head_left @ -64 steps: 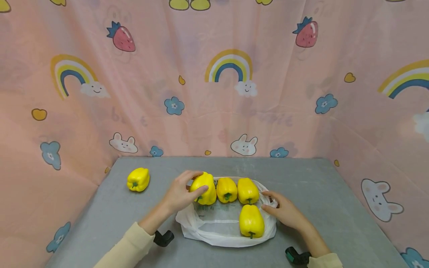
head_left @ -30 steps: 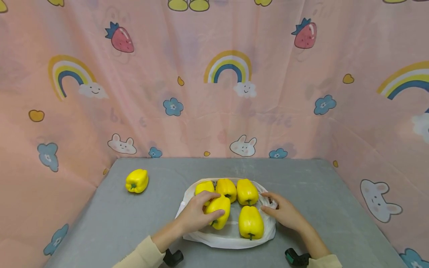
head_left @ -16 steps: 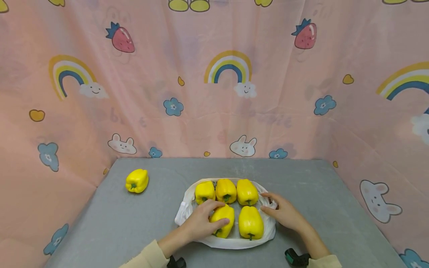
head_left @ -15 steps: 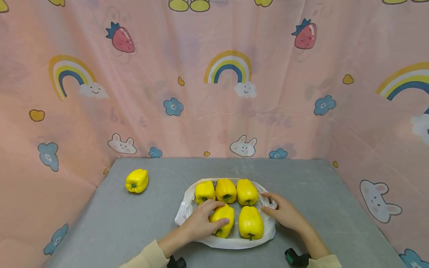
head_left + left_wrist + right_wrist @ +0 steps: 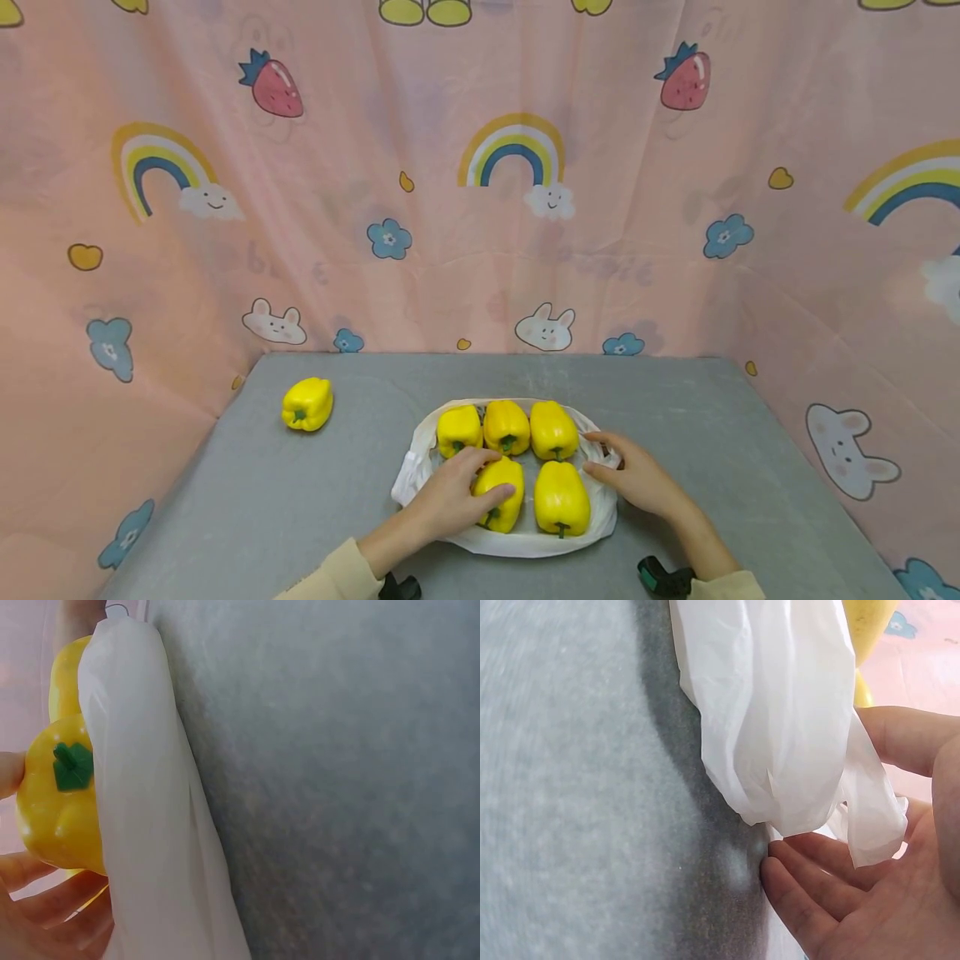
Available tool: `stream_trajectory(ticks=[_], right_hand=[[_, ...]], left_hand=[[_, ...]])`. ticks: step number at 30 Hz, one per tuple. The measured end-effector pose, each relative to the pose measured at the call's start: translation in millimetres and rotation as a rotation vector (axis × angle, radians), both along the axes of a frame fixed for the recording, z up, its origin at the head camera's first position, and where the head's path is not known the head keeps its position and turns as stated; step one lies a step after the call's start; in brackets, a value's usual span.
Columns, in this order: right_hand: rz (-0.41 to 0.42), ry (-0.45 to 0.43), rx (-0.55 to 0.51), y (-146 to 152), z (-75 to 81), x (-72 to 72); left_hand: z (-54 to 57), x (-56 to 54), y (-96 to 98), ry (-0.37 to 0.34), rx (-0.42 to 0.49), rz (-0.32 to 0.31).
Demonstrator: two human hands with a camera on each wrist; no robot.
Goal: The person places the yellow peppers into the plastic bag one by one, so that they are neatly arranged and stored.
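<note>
A white plastic bag [image 5: 517, 545] lies spread wide on the table, with yellow bell peppers in two rows inside it. My left hand [image 5: 450, 496] holds the near-left bell pepper [image 5: 501, 475], its fingers behind and its thumb in front. The left wrist view shows that pepper's green stem [image 5: 73, 766] between thumb and fingers, partly hidden by the bag's side. At the bag's right edge, my right hand [image 5: 637, 477] has its thumb on the inner side and fingers outside. Crumpled bag plastic [image 5: 874, 817] runs between them in the right wrist view.
One more yellow bell pepper [image 5: 307, 404] lies at the table's far left. The grey table [image 5: 697, 433] meets a pink patterned curtain [image 5: 465, 275] at the back and sides. Black wrist devices [image 5: 663, 577] sit at both wrists.
My left hand has carried the bell pepper from the bag's back-left corner toward the near side, where it now sits left of another pepper. My right hand has stayed at the bag's edge.
</note>
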State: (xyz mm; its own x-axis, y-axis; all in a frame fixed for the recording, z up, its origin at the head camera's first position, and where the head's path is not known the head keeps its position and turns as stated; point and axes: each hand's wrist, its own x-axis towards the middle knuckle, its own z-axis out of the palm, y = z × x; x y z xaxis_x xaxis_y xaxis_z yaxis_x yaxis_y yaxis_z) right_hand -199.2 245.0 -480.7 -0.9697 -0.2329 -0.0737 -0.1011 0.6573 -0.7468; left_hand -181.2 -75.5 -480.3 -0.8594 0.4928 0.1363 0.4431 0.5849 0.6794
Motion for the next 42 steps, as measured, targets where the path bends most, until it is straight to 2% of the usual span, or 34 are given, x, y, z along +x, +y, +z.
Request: stream_trajectory(ticks=[8,20,26,31,37,42], right_hand=[[0.006,0.006,0.005,0.0,-1.2,-0.5],[0.006,0.004,0.004,0.0,0.3,1.5],[0.01,-0.001,0.0,0.0,-0.2,0.7],[0.012,-0.001,-0.002,0.3,-1.1,0.3],[0.008,0.008,0.002,1.7,-1.9,0.1],[0.009,0.012,0.005,2.6,-2.2,-0.7]], left_hand=[[0.1,-1.1,0.6,-0.005,-0.038,0.026],[-2.9,3.3,13.1,0.001,0.047,0.112],[-0.1,5.1,14.9,-0.053,0.069,0.115],[5.4,3.9,9.7,-0.094,0.046,0.099],[16.8,1.6,-0.3,-0.028,-0.001,0.061],[24.0,-0.5,-9.9,0.027,0.011,0.038]])
